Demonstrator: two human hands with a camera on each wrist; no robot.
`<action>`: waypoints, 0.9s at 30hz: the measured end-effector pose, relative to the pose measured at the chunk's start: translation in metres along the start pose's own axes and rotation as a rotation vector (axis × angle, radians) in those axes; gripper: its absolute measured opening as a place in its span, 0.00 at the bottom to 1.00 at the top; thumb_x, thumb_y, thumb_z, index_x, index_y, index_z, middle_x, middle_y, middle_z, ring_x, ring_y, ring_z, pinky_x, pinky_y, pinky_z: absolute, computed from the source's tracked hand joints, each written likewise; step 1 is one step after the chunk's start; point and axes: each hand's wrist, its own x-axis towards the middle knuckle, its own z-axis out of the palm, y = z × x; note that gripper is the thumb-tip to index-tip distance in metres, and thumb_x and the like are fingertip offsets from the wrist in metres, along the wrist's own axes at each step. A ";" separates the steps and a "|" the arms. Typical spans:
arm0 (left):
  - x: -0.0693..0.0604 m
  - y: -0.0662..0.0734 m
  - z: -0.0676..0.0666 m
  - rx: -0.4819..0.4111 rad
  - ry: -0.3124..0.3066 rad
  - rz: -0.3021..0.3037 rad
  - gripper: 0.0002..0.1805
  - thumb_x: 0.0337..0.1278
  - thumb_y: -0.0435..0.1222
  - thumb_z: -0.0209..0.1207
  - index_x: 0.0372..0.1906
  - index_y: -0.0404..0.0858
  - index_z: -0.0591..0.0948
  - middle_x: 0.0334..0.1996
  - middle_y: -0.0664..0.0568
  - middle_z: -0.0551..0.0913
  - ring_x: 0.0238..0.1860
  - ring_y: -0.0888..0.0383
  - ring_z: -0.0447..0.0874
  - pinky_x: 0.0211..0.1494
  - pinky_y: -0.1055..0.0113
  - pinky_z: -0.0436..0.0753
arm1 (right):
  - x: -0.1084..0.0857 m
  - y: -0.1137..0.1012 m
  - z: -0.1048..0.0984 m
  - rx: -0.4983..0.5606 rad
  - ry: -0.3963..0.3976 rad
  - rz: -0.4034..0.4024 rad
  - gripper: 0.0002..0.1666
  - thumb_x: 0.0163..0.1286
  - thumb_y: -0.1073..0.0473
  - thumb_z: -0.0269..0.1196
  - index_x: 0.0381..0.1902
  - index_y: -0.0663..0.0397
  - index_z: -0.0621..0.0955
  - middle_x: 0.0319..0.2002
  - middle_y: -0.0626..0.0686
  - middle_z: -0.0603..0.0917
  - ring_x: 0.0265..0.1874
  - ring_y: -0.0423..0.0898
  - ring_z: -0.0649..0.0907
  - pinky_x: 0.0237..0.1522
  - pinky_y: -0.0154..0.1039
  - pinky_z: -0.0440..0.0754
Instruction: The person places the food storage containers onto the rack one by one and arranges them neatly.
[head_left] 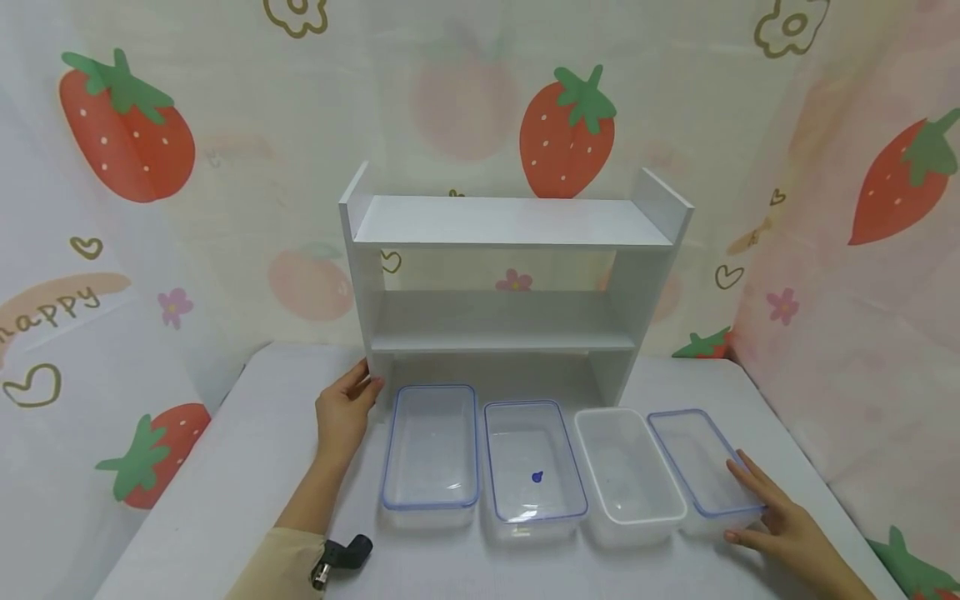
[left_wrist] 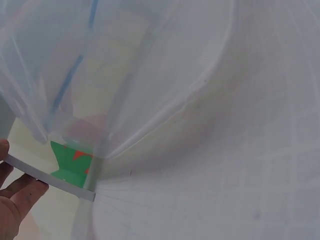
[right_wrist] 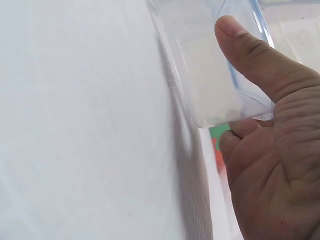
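My left hand [head_left: 347, 417] pinches the lower left side panel of a white shelf unit [head_left: 502, 342]. In the left wrist view, my left thumb and fingers lie on either side of that panel's edge [left_wrist: 55, 182]. At the right end of a row of clear food containers, my right hand [head_left: 780, 525] holds the corner of a blue-rimmed container [head_left: 705, 467]. Its thumb [right_wrist: 245, 42] lies on one wall of that container in the right wrist view, with the other fingers around the corner and partly hidden.
Further left in the row stand a white-rimmed container [head_left: 630, 467], a blue-rimmed one with a small blue mark [head_left: 525, 450] and another blue-rimmed one [head_left: 431, 450]. The row sits before the shelf on a white-covered table [head_left: 225, 517]. Strawberry-printed cloth [head_left: 450, 100] hangs behind and beside.
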 end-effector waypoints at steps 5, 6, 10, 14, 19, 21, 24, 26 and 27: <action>-0.006 0.024 -0.003 0.006 -0.018 -0.037 0.25 0.65 0.29 0.66 0.65 0.28 0.77 0.61 0.33 0.80 0.56 0.38 0.85 0.44 0.79 0.87 | 0.001 -0.001 0.000 0.000 0.008 0.012 0.54 0.63 0.65 0.73 0.82 0.51 0.58 0.84 0.40 0.45 0.69 0.10 0.48 0.57 0.07 0.58; -0.006 0.027 -0.003 0.004 -0.021 -0.041 0.25 0.65 0.29 0.66 0.65 0.28 0.77 0.61 0.33 0.80 0.56 0.38 0.85 0.44 0.79 0.87 | 0.001 -0.002 0.000 -0.008 0.014 0.011 0.54 0.63 0.64 0.73 0.82 0.51 0.58 0.84 0.39 0.45 0.69 0.10 0.48 0.57 0.07 0.58; -0.001 0.014 -0.002 -0.018 -0.030 -0.071 0.25 0.66 0.32 0.66 0.67 0.33 0.77 0.64 0.38 0.80 0.58 0.41 0.85 0.46 0.80 0.86 | 0.000 -0.003 0.001 -0.009 0.034 0.003 0.54 0.63 0.65 0.74 0.81 0.53 0.59 0.83 0.36 0.46 0.69 0.11 0.48 0.57 0.07 0.58; 0.004 -0.002 0.000 -0.022 -0.022 -0.079 0.27 0.66 0.37 0.68 0.67 0.37 0.78 0.64 0.41 0.80 0.58 0.43 0.86 0.46 0.80 0.86 | 0.000 -0.003 0.001 -0.006 0.054 -0.014 0.54 0.62 0.66 0.74 0.81 0.56 0.59 0.83 0.36 0.47 0.71 0.13 0.48 0.58 0.07 0.59; 0.003 -0.007 0.000 -0.021 -0.021 -0.067 0.27 0.66 0.38 0.68 0.67 0.37 0.78 0.64 0.41 0.81 0.57 0.43 0.86 0.46 0.77 0.87 | -0.001 -0.005 -0.001 -0.034 0.071 0.009 0.54 0.63 0.65 0.74 0.81 0.53 0.59 0.81 0.29 0.47 0.71 0.12 0.48 0.56 0.06 0.59; 0.002 -0.007 0.000 -0.019 -0.019 -0.072 0.27 0.66 0.38 0.68 0.67 0.38 0.78 0.64 0.41 0.81 0.57 0.44 0.86 0.47 0.77 0.87 | -0.001 -0.006 -0.002 -0.048 0.075 0.026 0.54 0.65 0.63 0.73 0.82 0.50 0.58 0.80 0.27 0.47 0.70 0.11 0.48 0.55 0.06 0.59; 0.002 -0.007 0.000 -0.013 -0.017 -0.070 0.27 0.66 0.38 0.68 0.67 0.38 0.78 0.64 0.42 0.81 0.57 0.44 0.86 0.47 0.78 0.87 | -0.001 -0.007 -0.004 -0.054 0.091 0.046 0.54 0.66 0.62 0.73 0.82 0.49 0.57 0.80 0.27 0.46 0.69 0.11 0.48 0.54 0.06 0.59; 0.003 -0.007 -0.001 -0.009 -0.013 -0.065 0.27 0.65 0.38 0.68 0.67 0.38 0.79 0.63 0.42 0.82 0.57 0.44 0.86 0.47 0.78 0.87 | -0.001 -0.009 -0.006 -0.052 0.110 0.050 0.54 0.66 0.62 0.72 0.82 0.48 0.56 0.81 0.29 0.46 0.68 0.10 0.49 0.55 0.06 0.59; 0.003 -0.007 -0.001 -0.008 -0.013 -0.063 0.27 0.65 0.38 0.68 0.67 0.37 0.79 0.63 0.42 0.82 0.57 0.44 0.86 0.46 0.79 0.87 | -0.001 -0.009 -0.007 -0.042 0.120 0.050 0.54 0.66 0.63 0.72 0.82 0.48 0.56 0.81 0.31 0.46 0.68 0.11 0.51 0.55 0.06 0.60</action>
